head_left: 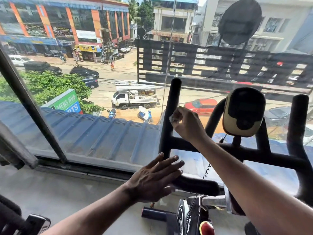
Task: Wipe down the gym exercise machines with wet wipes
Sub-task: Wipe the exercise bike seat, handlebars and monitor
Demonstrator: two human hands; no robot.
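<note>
An exercise bike with black padded handlebars (171, 106) stands in front of a large window. My right hand (186, 124) pinches a small crumpled white wet wipe (173, 118) against the left upright handlebar post. My left hand (155, 178) is lower, fingers straight, resting on the near left handle bar (194, 184). A beige and black console (243, 111) sits at the centre of the handlebars. The right upright post (299, 119) stands at the far right.
The window glass (101, 133) and its dark slanted frame (32, 109) are right behind the bike. A coiled cable (207, 172) hangs under the console. The flywheel housing (186, 216) and a red knob (206, 228) sit below. Another machine part (25, 223) is at the lower left.
</note>
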